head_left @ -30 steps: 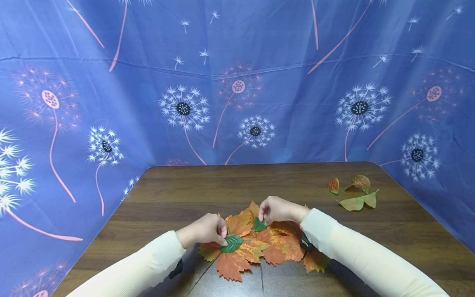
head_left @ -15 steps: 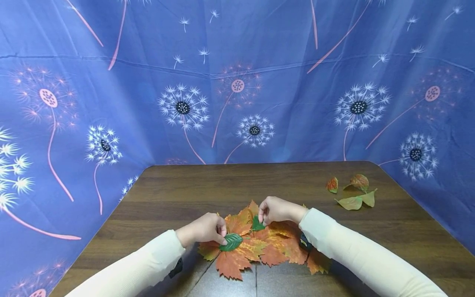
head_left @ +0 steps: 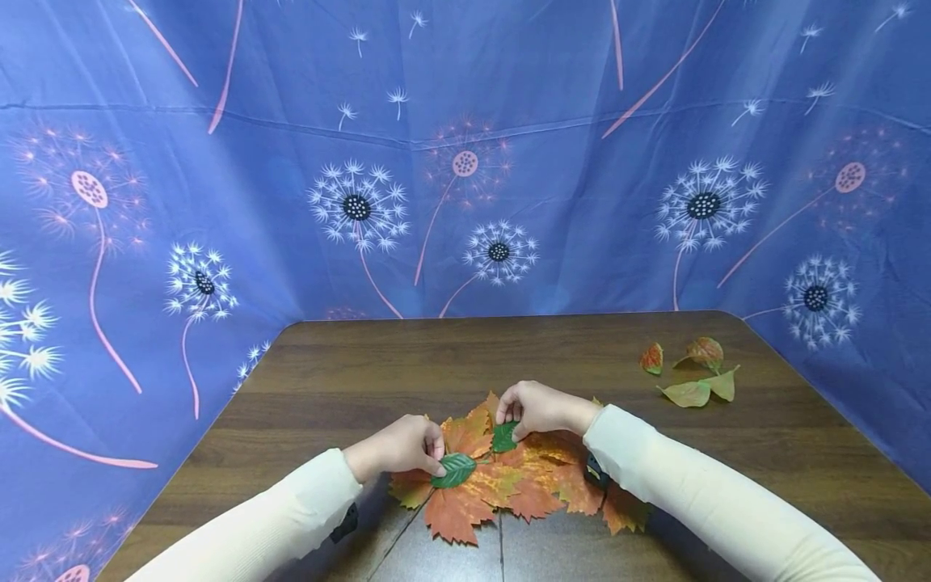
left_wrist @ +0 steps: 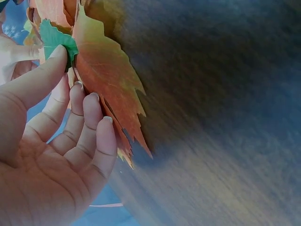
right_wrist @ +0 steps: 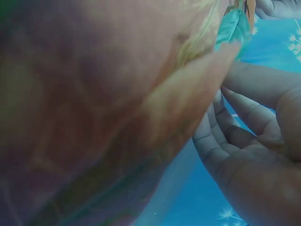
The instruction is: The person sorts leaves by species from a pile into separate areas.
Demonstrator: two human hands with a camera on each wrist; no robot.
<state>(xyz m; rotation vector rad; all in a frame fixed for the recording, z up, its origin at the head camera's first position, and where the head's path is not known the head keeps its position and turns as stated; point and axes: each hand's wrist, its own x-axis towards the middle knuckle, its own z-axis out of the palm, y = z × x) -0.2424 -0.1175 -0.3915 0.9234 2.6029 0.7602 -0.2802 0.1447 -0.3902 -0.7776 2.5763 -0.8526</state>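
My left hand (head_left: 406, 444) pinches a dark green artificial leaf (head_left: 455, 471) by its left end, thumb on top. In the left wrist view the thumb presses a green leaf (left_wrist: 59, 40) while the other fingers curve beneath. Just behind and to the right, my right hand (head_left: 541, 406) pinches a smaller-looking green leaf (head_left: 503, 437) between thumb and fingers. Below both hands spreads an overlapping row of orange maple leaves (head_left: 457, 512). Blurred orange leaf surface (right_wrist: 94, 94) fills much of the right wrist view, covering the right hand's fingertips.
Several loose yellow-green and reddish leaves (head_left: 687, 394) lie at the back right of the brown wooden table (head_left: 349, 364). A blue curtain (head_left: 582, 162) with dandelion prints hangs behind and along the sides. Dark wrist devices (head_left: 345, 524) sit under the sleeves.
My right fingers have shifted on their green leaf, which now shows more of its surface between thumb and fingers. The left hand keeps its pinch. The head view has tilted slightly.
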